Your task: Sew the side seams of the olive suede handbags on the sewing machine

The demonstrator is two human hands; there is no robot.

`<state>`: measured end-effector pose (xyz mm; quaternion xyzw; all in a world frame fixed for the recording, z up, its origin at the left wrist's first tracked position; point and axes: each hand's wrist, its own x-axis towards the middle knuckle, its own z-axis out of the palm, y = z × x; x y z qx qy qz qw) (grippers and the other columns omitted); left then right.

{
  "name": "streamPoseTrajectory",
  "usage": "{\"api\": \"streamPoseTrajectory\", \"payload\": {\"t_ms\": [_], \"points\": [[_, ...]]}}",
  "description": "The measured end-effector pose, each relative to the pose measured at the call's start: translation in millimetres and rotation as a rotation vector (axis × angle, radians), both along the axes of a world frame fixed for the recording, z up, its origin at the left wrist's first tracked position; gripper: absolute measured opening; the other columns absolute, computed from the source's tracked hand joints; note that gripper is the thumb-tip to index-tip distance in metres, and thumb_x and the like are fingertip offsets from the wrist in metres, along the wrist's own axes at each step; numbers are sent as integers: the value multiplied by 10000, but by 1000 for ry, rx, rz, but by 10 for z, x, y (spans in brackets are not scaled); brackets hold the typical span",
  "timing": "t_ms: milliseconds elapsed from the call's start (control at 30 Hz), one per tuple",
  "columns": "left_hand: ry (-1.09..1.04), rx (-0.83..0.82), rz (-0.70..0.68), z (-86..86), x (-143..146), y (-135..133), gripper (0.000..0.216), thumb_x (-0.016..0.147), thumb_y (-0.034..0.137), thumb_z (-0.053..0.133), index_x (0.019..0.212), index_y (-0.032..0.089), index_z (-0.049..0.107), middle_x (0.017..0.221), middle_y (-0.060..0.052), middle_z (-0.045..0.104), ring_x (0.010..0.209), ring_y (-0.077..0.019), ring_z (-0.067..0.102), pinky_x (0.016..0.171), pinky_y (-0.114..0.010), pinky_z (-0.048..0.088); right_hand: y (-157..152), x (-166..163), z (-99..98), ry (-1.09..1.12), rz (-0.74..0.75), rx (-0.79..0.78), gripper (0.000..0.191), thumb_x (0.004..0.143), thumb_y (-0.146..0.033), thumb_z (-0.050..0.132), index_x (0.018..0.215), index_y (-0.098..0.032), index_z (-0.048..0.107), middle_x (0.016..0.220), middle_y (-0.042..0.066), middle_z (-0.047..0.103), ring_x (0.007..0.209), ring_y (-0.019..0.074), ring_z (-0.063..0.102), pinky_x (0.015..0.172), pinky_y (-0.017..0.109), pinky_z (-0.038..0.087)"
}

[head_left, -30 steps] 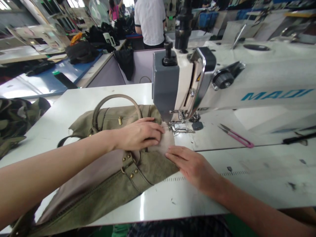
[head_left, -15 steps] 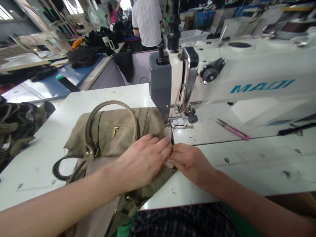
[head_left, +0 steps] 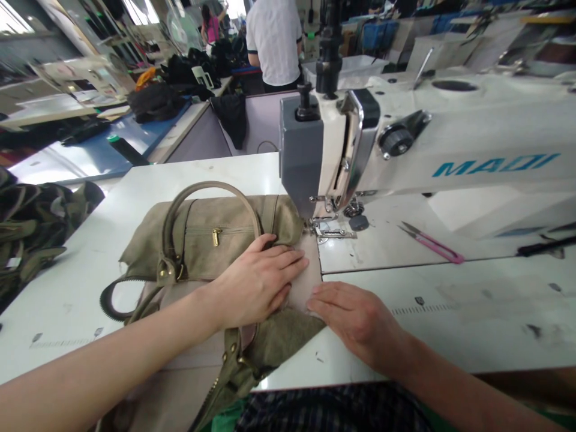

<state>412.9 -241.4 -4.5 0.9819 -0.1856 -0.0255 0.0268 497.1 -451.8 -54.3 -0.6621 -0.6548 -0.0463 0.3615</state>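
An olive canvas bag (head_left: 211, 237) with a round handle and brass zipper pull lies on the white sewing table (head_left: 450, 312). Its pale lining edge (head_left: 310, 264) runs under the presser foot (head_left: 330, 231) of a white sewing machine (head_left: 450, 144). My left hand (head_left: 256, 282) lies flat on the bag and lining, fingers spread, just left of the foot. Just below the lining edge, my right hand (head_left: 355, 318) presses flat on the fabric, fingers together.
Pink thread snips (head_left: 432, 243) lie on the machine bed to the right. A pile of camouflage fabric (head_left: 31, 222) sits at the left. Behind stand blue-topped tables with dark bags (head_left: 153, 99) and a person in a white shirt (head_left: 274, 39).
My hands had drawn together at the lining edge; now both lie flat again. The bag has slid toward me since the first frame, its lower part hanging off the table edge.
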Motion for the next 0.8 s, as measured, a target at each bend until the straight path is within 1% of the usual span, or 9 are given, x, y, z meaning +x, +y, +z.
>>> {"api": "streamPoseTrajectory", "payload": {"t_ms": [200,333,467,600,667,700,733,767,800], "points": [[-13,52,2,-32,85,22,432,936,242,458,1361,169,488,1395,-85,525,1227,-221,519,1110,-433,237,-10,97,18,-32,23,-50,294,885,-15,440,1029,-96,683,990,129,712,976,207,668,876,334,575],[-4,29,-4,-58,205,103,413,954,195,427,1363,185,484,1367,-70,553,1219,-200,529,1144,-440,174,42,234,-25,-63,19,-36,271,901,-27,458,1045,-104,674,1015,129,712,994,216,666,860,349,587],[37,-9,-10,-81,373,246,421,959,170,412,1375,201,468,1376,-62,545,1258,-192,501,1168,-457,95,115,362,-82,-64,11,-35,260,932,-49,457,1066,-102,673,1048,130,706,1032,217,653,889,362,577],[55,-57,-12,-87,615,459,413,974,183,382,1382,190,450,1416,-77,505,1307,-193,457,1160,-468,119,206,447,-139,-79,-26,-28,281,938,-39,432,1087,-65,669,1100,157,686,1057,233,641,895,367,575],[91,-102,-14,-19,654,471,346,983,217,382,1291,180,533,1344,-77,569,1273,-194,489,1154,-475,132,241,466,-155,-92,-53,-28,302,935,-26,411,1102,-49,662,1114,173,674,1069,239,632,909,381,567],[120,-115,-6,43,615,415,309,990,250,377,1196,180,597,1269,-67,619,1228,-194,525,1154,-478,130,252,470,-156,-91,-57,-27,313,931,-19,400,1104,-45,660,1108,176,672,1071,239,628,914,386,563],[143,-111,-3,125,529,311,306,991,303,386,1107,171,637,1187,-64,658,1177,-201,559,1156,-481,124,258,471,-153,-84,-56,-26,325,924,-12,392,1112,-42,656,1108,177,668,1077,239,622,922,391,558],[170,-102,1,221,396,161,351,991,368,383,968,167,670,1074,-54,690,1104,-203,594,1159,-481,115,260,471,-145,-71,-50,-25,338,916,-5,384,1121,-39,650,1108,177,664,1083,239,616,932,396,551],[200,-66,13,328,227,-24,415,971,455,403,875,159,677,965,-51,702,1027,-211,621,1164,-485,98,258,470,-135,-52,-38,-23,352,904,2,378,1132,-37,644,1106,175,661,1090,238,608,942,401,544]]}}
